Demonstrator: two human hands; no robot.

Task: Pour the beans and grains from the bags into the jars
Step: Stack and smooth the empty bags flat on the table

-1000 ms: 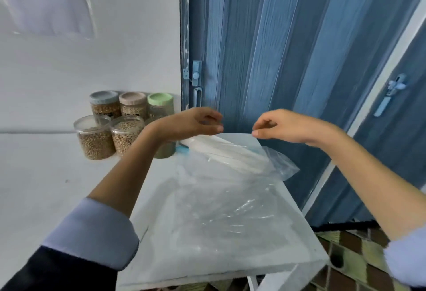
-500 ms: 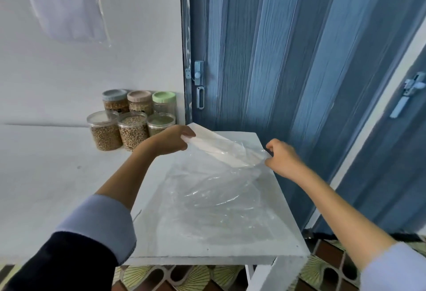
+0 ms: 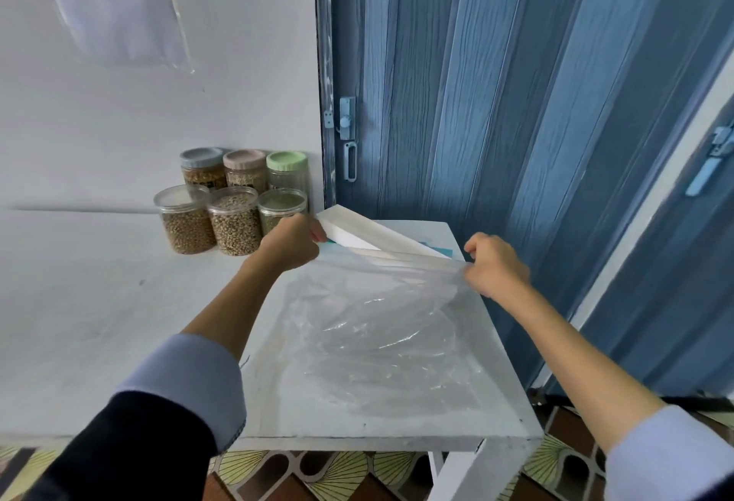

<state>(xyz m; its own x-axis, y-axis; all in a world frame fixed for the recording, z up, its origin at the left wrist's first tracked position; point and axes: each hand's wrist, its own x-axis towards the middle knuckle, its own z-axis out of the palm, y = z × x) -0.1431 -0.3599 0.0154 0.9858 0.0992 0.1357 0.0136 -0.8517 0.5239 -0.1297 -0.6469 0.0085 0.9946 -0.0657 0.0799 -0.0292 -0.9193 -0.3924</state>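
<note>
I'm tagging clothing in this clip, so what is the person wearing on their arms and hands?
Both hands, left hand and right hand, are bare, with no gloves, rings or watch visible. Each forearm is bare up to a pushed-up pale blue shirt cuff. Over the left cuff sits a dark navy outer sleeve; the right cuff shows at the frame edge.

A plastic bag (image 3: pixel 381 341) lies on the table (image 3: pixel 397 431); six jars (image 3: pixel 234 202) cluster at ten o'clock, a folding door (image 3: pixel 496 83) behind at twelve.

The light is soft, even daylight with weak shadows. The clear, crinkled plastic bag (image 3: pixel 381 337) shows small glare. Edges bend from the wide lens.
</note>
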